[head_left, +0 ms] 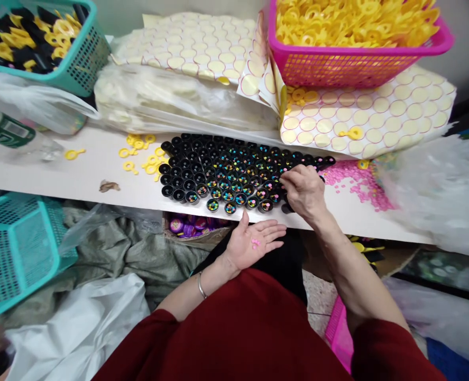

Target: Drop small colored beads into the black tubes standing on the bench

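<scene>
My left hand [254,244] lies palm up just below the table's front edge, fingers stretched out. A few small pink pieces [255,243] rest on its palm. Above the right part of a dense group of small round black cups [186,173], my right hand [302,191] is closed in a pinch; whatever is between its fingertips is too small to make out. Many of the cups hold tiny coloured beads [236,187], and some on the right also have a pink piece on top. Cups at the left end show no beads. Loose pink pieces [363,182] are spread to the right.
Yellow ring-shaped parts [150,164] lie left of the cups. Behind stand a pink basket [357,66] of yellow parts, sticker sheets [194,45] and a teal basket [85,55]. A plastic bag [444,185] sits at the right. Below the table is a box of purple items [190,226].
</scene>
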{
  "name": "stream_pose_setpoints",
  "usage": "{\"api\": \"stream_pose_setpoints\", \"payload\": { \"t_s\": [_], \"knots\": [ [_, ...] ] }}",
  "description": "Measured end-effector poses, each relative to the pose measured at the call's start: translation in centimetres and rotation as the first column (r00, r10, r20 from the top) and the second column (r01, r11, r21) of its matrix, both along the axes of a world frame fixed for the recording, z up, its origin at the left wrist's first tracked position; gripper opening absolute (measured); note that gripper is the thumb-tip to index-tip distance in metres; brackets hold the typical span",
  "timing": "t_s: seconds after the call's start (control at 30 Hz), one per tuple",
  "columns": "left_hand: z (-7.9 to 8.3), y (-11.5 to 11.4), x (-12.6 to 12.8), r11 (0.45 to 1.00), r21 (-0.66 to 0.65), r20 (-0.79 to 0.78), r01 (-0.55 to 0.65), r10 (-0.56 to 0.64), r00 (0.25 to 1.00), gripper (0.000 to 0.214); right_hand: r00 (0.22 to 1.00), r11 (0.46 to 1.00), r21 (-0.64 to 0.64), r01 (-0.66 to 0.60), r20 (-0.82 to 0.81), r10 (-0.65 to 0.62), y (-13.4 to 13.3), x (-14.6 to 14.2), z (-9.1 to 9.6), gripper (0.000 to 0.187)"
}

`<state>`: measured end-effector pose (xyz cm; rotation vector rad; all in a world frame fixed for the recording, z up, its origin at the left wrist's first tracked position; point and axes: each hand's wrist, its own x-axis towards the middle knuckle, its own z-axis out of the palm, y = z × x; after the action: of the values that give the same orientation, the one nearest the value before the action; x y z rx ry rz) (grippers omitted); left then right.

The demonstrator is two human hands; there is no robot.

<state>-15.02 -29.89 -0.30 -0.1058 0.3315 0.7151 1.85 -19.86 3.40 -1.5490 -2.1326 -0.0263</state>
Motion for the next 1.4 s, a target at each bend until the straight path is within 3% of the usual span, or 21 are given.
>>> {"api": "stream_pose_setpoints", "payload": {
  "t_s": [0.13,0.37,0.83,0.93,1.03,1.13,1.2,1.27,1.4],
  "knots": [
    [-0.2,-0.1,0.1,1.0,-0.001,-0.004,0.014,-0.014,1.0,0.081,0.994,0.995,-0.088,0.043,0.104,-0.034,1.8,-0.1,-1.2,0.026],
    [-0.4,0.1,-0.1,1.0,-0.004,-0.006,0.008,-0.008,1.0,0.08,0.985,0.976,-0.191,0.101,0.158,-0.071,1.5,-0.3,-1.4,0.027],
    [-0.3,0.2,0.0,1.0,-0.028,-0.007,0.009,-0.009,1.0,0.079,0.994,0.979,-0.183,0.086,0.088,-0.071,1.6,-0.1,-1.4,0.027],
    [-0.1,0.2,0.0,0.999,-0.041,-0.008,0.003,-0.004,1.0,0.08,0.997,0.989,-0.136,0.051,-0.058,-0.059,-0.1,0.0,-0.5,0.026],
    [-0.1,0.2,0.1,0.998,-0.061,-0.001,0.001,-0.001,1.0,0.08,0.972,0.986,-0.141,-0.092,-0.228,0.058,-3.7,-0.4,0.6,0.022],
    [-0.1,0.2,0.2,0.995,-0.094,-0.023,-0.019,0.017,1.0,0.077,0.913,0.917,-0.214,-0.337,-0.312,0.262,-7.9,-1.3,0.7,0.019],
    [-0.1,0.2,0.3,0.995,-0.101,-0.049,-0.021,0.016,0.999,0.077,0.879,0.872,-0.22,-0.437,-0.311,0.361,-10.1,-2.0,0.1,0.018],
    [0.0,0.2,0.4,0.996,-0.088,-0.056,-0.01,0.005,0.998,0.079,0.876,0.869,-0.193,-0.455,-0.273,0.398,-11.5,-2.6,-0.8,0.017],
    [0.1,0.3,0.4,0.998,-0.065,-0.044,-0.007,0.004,0.999,0.082,0.924,0.922,-0.118,-0.369,-0.159,0.349,-12.5,-3.1,-2.1,0.021]
  ]
}}
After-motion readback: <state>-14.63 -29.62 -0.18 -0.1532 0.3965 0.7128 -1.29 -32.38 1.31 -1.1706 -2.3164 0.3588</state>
